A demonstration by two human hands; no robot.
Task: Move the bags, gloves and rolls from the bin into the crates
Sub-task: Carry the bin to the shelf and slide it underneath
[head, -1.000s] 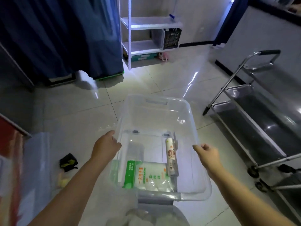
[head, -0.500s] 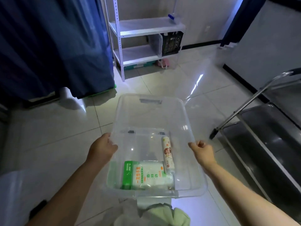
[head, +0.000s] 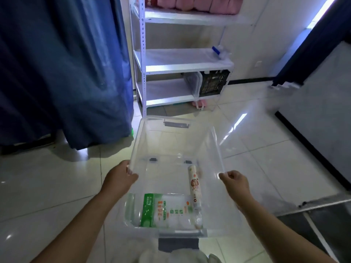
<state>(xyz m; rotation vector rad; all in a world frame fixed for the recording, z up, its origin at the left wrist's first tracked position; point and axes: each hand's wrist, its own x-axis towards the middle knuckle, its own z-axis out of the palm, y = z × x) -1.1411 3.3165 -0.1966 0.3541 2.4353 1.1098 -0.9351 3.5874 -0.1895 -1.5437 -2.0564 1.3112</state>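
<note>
I carry a clear plastic bin above the tiled floor. My left hand grips its left rim and my right hand grips its right rim. Inside, near me, lies a flat green-and-white packet. A white printed roll lies lengthwise along the bin's right side. A black crate and a clear crate sit on the low shelf of the white rack ahead.
A white metal shelving rack stands ahead against the wall, with pink packs on top. A blue curtain hangs at the left. A dark counter runs along the right, and a metal cart edge shows at lower right.
I have moved forward with the bin toward the white rack, which now looks closer and larger. The metal cart has slid out to the lower right. Both hands keep their grip.
</note>
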